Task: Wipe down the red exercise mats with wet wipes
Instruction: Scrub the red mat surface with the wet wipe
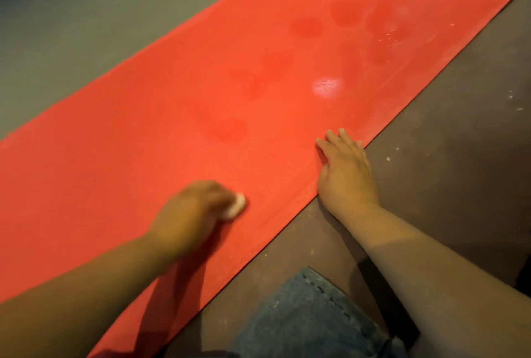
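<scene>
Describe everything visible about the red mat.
The red mat, thin and rubbery-looking, lies unrolled flat on the floor. Darker round patches, a shiny glare spot and pale scuffs mark its far half. The left hand presses a wet wipe on it; the right hand rests flat on its near edge.

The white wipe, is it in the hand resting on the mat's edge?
No, the left hand grips the wipe out on the red mat, while the right hand lies flat at the edge, holding nothing.
</scene>
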Motion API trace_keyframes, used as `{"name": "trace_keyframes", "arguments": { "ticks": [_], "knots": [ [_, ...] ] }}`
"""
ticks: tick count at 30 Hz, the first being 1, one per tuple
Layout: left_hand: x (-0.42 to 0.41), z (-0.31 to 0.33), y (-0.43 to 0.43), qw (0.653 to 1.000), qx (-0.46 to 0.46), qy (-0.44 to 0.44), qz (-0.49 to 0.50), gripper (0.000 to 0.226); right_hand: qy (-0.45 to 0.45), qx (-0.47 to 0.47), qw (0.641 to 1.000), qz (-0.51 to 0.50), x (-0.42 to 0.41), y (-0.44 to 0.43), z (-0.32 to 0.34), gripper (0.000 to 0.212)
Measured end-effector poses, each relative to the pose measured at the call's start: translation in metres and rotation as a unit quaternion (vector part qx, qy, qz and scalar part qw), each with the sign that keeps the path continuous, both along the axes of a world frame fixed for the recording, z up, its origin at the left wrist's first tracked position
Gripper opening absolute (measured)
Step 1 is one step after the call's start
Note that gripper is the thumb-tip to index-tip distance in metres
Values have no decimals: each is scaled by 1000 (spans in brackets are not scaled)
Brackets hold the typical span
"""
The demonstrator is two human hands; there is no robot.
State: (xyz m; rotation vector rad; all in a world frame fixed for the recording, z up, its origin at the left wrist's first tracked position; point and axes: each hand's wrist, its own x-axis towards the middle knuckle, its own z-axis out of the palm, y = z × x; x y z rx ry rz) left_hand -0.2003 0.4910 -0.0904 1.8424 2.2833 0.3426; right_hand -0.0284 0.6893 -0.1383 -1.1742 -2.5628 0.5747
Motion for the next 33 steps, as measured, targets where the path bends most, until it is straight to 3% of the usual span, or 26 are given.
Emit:
{"name": "trace_keyframes", "arguments": {
  "ticks": [2,4,6,9,12,15,18,22,25,27,28,30,32,33],
  "knots": [
    [-32,-8,15,978,31,20,207,22,13,-5,1000,-8,-5,-8,-2,51],
    [-46,-14,26,950,33,6,312,22,25,0,999,-23,-7,-7,-4,49],
    [-25,-15,29,964,30,12,265,20,25,3,999,-26,-8,-7,-5,49],
    [36,-6,3,999,5,-24,31,24,31,7,999,-27,-8,-9,-4,49],
    [22,-1,-7,993,-30,16,-112,23,28,10,999,-24,-6,-11,-4,48],
    [-35,-2,11,995,-39,94,-1,22,23,7,1000,-20,-7,-10,-2,49],
    [-50,-10,17,986,-6,93,139,25,20,3,1000,-20,-7,-10,0,50],
    [-7,-16,4,997,52,46,25,36,22,3,999,-25,-6,-10,-1,49],
    [-19,-24,5,996,67,31,-41,24,27,0,999,-24,-6,-10,-1,48],
    [-54,-28,16,996,52,67,-4,10,29,1,999,-25,-6,-10,-1,48],
    [-74,-30,22,994,52,81,44,14,29,1,999,-24,-6,-10,-1,48],
    [-106,-27,32,969,51,124,209,23,33,-1,999,-24,-6,-9,-1,48],
    [-108,-27,40,935,55,98,337,24,38,-3,999,-23,-6,-9,-1,47],
    [-93,-27,43,936,53,83,337,24,41,-2,999,-25,-6,-9,-2,47]
  ]
}}
